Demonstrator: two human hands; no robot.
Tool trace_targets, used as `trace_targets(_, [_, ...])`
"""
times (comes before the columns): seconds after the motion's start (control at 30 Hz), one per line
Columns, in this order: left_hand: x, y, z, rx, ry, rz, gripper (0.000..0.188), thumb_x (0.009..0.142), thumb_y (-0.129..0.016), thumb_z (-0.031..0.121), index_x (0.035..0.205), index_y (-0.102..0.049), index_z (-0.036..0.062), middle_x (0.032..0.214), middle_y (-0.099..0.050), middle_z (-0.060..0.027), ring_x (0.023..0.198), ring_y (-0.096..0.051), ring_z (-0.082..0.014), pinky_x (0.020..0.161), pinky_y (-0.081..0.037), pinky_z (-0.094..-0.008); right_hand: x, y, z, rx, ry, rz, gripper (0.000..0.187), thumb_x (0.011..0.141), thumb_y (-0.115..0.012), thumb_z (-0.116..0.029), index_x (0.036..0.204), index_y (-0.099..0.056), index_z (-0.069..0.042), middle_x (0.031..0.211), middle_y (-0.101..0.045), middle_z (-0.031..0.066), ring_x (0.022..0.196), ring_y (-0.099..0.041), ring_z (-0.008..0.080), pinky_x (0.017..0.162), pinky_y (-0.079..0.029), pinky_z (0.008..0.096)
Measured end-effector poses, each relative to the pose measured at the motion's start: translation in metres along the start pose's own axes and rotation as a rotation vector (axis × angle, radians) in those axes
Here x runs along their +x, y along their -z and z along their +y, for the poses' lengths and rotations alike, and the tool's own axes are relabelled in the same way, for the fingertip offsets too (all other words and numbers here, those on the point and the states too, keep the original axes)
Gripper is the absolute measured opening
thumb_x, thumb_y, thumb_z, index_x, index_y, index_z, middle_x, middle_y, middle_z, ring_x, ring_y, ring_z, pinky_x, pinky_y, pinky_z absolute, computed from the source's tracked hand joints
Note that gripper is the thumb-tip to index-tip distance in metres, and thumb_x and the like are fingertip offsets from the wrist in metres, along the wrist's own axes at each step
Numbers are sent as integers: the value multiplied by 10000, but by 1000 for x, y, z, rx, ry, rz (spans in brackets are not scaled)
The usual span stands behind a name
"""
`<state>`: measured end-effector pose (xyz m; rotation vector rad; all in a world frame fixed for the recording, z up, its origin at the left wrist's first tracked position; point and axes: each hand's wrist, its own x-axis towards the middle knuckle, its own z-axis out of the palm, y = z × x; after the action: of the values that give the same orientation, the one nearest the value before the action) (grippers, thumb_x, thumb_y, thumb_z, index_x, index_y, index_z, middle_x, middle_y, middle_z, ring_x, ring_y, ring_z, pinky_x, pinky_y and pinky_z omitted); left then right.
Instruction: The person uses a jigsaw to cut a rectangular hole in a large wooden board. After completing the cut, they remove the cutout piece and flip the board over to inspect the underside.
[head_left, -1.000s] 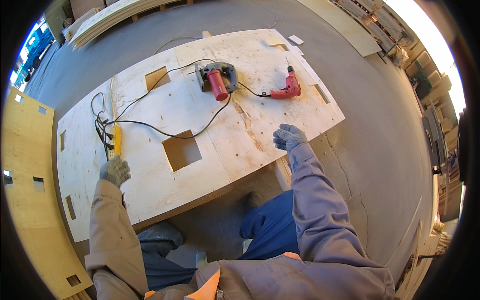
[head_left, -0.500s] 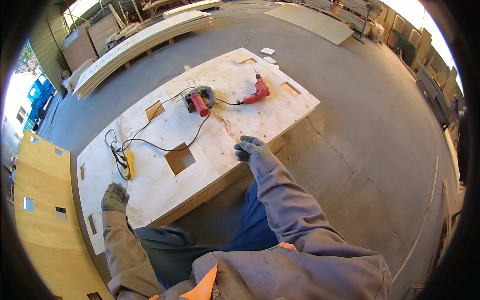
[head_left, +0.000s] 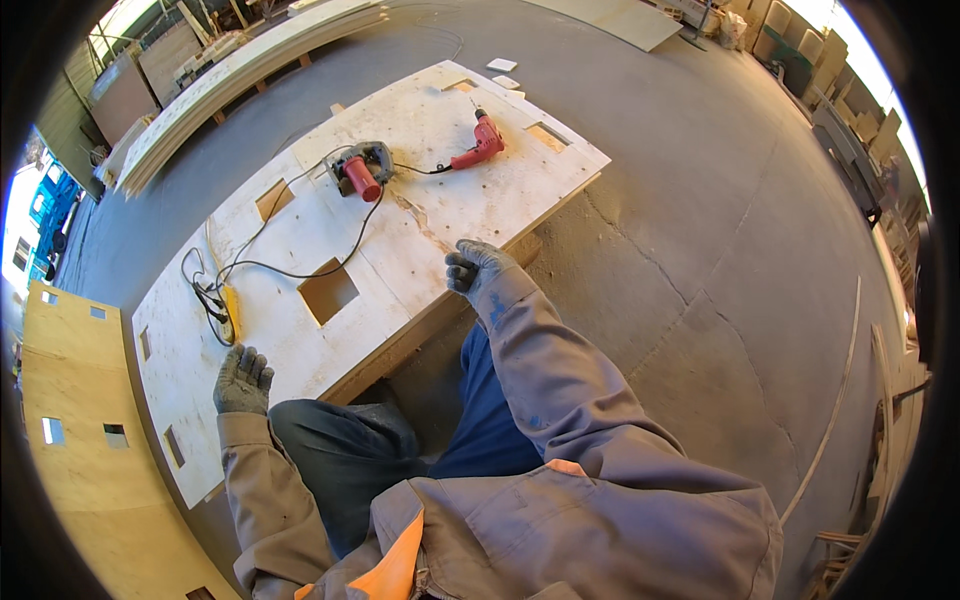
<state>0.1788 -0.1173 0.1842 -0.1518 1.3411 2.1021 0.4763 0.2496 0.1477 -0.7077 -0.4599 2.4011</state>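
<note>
In a grey work glove, my right hand point(head_left: 478, 268) has its fingers curled together at the near edge of a pale plywood panel point(head_left: 420, 290). What it holds, if anything, is hidden. A splintered brown streak point(head_left: 425, 222) in the wood runs toward it. My left hand point(head_left: 243, 380), also gloved, is over the panel's near left part with its fingers slightly apart and nothing in them. Just beyond it lies a yellow power strip point(head_left: 231, 315) with black plugs and cords. A red and grey circular saw point(head_left: 361, 172) and a red drill point(head_left: 479, 143) rest farther back.
Square holes pierce the panel, one large cutout point(head_left: 328, 292) near its middle. A yellowish board with holes point(head_left: 80, 390) stands at the left. Stacked sheets point(head_left: 240, 85) lie at the back left. Cracked concrete floor point(head_left: 700, 220) stretches to the right, with a long thin strip point(head_left: 835, 400).
The view has shifted, so panel and tools appear higher and more to the left. My left hand has come nearer the power strip, its fingers straighter. My right hand stays curled by the edge.
</note>
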Motion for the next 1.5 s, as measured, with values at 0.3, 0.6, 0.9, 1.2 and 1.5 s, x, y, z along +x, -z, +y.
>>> trace_targets(0.3, [55,-86,-59,186,124,-100,275,943,-619,166,1170,-598,12,919,-694,-155,742,-687,-284,581,-574,-379,29,1,-66,-344,256,123,271,916,-632,-69,1173,-570,-10,910,-670,192,668,-641,257,589,-560,397])
trace_targets(0.6, [73,-108,-107,392,258,-28,297,948,-625,195,1169,-580,2,899,-677,-129,715,-662,-245,588,-565,-350,94,172,-62,-1807,25,553,833,777,-819,-311,1423,-405,13,1288,-586,234,1187,-573,346,1004,-464,377])
trace_targets(0.9, [88,-69,-231,279,640,199,557,972,-536,348,1393,-418,3,1277,-556,-172,1016,-601,-333,743,-550,-468,130,178,-15,-2033,-284,573,1056,687,-808,-478,1489,-306,-10,1440,-458,229,1326,-467,345,1087,-398,395])
trace_targets(1.2, [117,-74,-296,-253,703,375,670,933,-585,373,1466,-343,46,1519,-348,-149,1268,-467,-303,931,-455,-477,167,197,-10,-1996,-185,552,940,653,-829,-410,1396,-409,-18,1325,-557,233,1217,-558,376,1000,-474,441])
trace_targets(1.5, [122,-90,-305,-311,603,407,518,917,-595,354,1329,-505,52,1440,-474,-115,1320,-448,-291,951,-440,-445,171,198,-3,-1995,-295,603,650,708,-784,-382,1214,-518,-73,1221,-599,208,1137,-599,372,947,-497,453])
